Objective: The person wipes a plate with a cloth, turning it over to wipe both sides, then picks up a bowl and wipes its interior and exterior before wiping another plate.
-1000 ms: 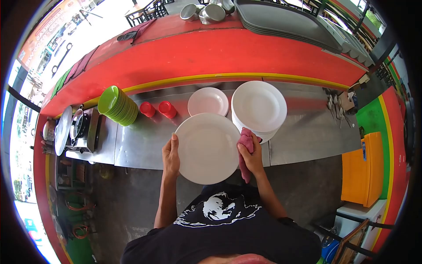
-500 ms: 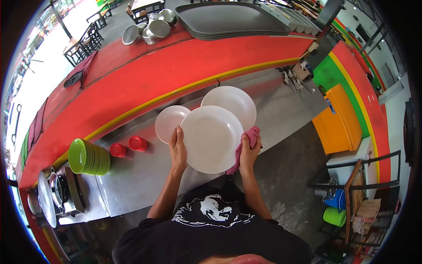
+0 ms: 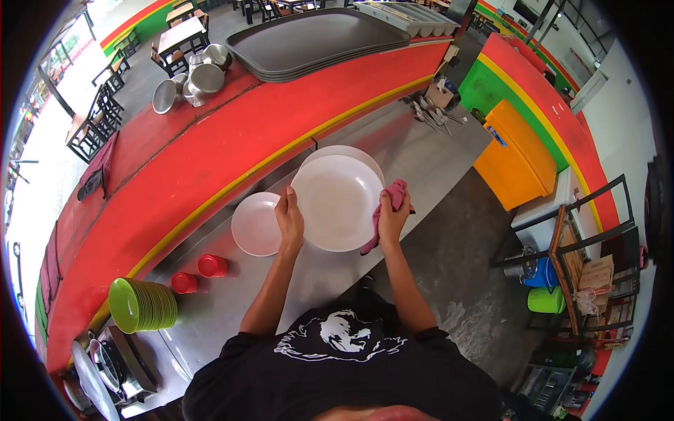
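I hold a large white plate in both hands above the steel counter. My left hand grips its left rim. My right hand holds the right rim together with a pink cloth pressed against the plate. Directly behind the held plate sits a stack of white plates, mostly hidden by it. A smaller white plate lies on the counter just left of my left hand.
Two red cups and a stack of green bowls stand on the counter to the left. Cutlery lies at the counter's right end. Grey trays and metal bowls top the red ledge. An orange bin stands right.
The view has swung right, so everything shifted left in frame. I moved the held plate over the stack of plates, which it now covers. Both hands keep their grip.
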